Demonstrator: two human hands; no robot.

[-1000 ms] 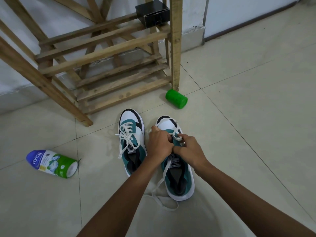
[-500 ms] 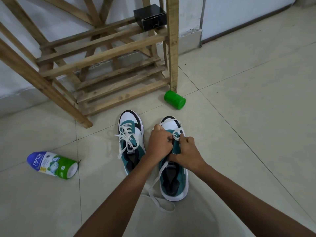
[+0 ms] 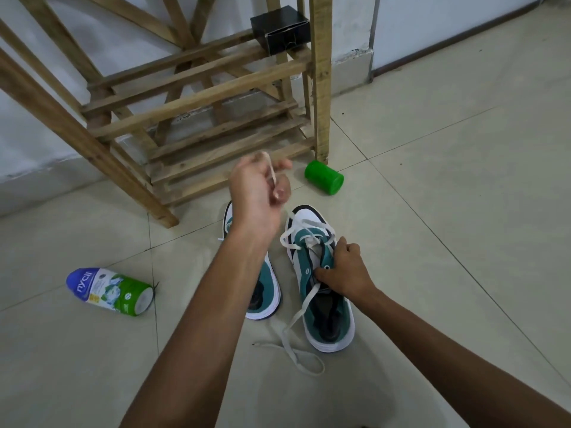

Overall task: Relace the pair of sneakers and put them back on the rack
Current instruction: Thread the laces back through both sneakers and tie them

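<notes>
Since the earlier frame the left hand (image 3: 258, 193) has risen off the right-hand sneaker (image 3: 321, 279) and drawn a length of white lace (image 3: 296, 236) up and away with it, pinching the lace between curled fingers, while the right hand (image 3: 346, 273) has dropped to the eyelet row and now grips the shoe's upper to hold it down. That sneaker sits on the tiled floor (image 3: 463, 211) with only its lowest eyelets threaded; the lace's other end trails loose on the floor by the heel. Its partner, the left-hand sneaker (image 3: 262, 291), stands just beside it, mostly hidden behind the left forearm, so how its lacing stands cannot be told here. By my reading the step in hand is pulling one crossing snug, early in relacing this shoe. Next the pinched end needs feeding into the following eyelet on the far side, keeping the tension even. Both shoes remain off the wooden rack (image 3: 197, 118), which stands close ahead. A green cylinder (image 3: 324, 177) lies near the rack's foot, a powder bottle (image 3: 111, 293) further left, and a black box (image 3: 281, 29) on a rack slat
</notes>
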